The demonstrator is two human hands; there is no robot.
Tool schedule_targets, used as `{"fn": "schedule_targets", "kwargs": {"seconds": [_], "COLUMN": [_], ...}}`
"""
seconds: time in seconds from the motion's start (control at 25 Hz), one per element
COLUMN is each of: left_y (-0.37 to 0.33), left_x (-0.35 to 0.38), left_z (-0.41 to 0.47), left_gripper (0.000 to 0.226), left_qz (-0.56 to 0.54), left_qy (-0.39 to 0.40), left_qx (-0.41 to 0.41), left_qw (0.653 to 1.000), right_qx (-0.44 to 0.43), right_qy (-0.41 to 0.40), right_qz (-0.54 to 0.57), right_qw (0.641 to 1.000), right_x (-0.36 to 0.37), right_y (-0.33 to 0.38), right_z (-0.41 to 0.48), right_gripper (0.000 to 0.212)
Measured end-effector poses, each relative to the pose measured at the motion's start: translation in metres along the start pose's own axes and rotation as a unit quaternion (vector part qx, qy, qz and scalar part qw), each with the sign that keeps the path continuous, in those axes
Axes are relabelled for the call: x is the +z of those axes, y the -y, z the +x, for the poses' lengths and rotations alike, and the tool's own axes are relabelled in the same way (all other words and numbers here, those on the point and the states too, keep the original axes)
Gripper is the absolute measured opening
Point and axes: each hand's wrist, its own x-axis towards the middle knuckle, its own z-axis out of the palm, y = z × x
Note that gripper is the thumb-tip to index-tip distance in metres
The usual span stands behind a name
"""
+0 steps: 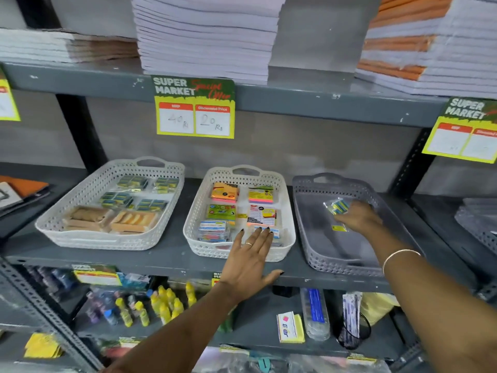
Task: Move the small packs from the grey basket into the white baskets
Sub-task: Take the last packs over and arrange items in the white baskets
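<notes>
Right hand (356, 216) grips a clear blue-yellow small pack (338, 206) inside the grey perforated plastic basket (317, 254); left hand (251, 261), fingers spread, rests on the middle white perforated basket (196, 224).

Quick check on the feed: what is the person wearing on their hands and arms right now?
Both forearms are bare, with no sleeves in view. The left hand has a thin ring on one of its fingers and dark polish on the nails. The right hand shows no ring that I can see; a thin, light bangle circles its wrist.
</notes>
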Motion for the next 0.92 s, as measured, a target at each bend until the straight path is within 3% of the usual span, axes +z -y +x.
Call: {"fn": "schedule_targets", "kwargs": {"seconds": [0.08,0.28,0.56,0.72,0.92], "left_y": [0.019,0.132,0.291,0.336,0.355], "left_x": [-0.009,-0.039,-0.051,-0.041,-0.017], "left_z": [-0.007,-0.052,-0.154,-0.174,-0.168], "left_gripper": [0.082,0.083,0.104,0.1,0.095], "left_qz": [-0.027,-0.028,0.008,0.017,0.018], "left_qy": [-0.026,-0.095,-0.057,-0.02,0.012], "left_qx": [-0.017,-0.134,-0.258,-0.246,-0.199], "left_qw": [0.999,0.986,0.964,0.969,0.98], "right_qx": [-0.05,-0.2,-0.356,-0.392,-0.36], "right_qy": [-0.032,-0.052,0.013,0.054,0.091], "right_qz": [0.032,0.074,0.098,0.072,-0.004], "right_qw": [0.998,0.976,0.929,0.916,0.929], "right_x": [-0.016,-0.025,0.034,0.072,0.121], "right_y": [0.048,0.199,0.38,0.44,0.465], "right_z": [-0.001,-0.028,-0.092,-0.106,-0.09], "right_gripper": [0.052,0.054,0.056,0.067,0.064]}}
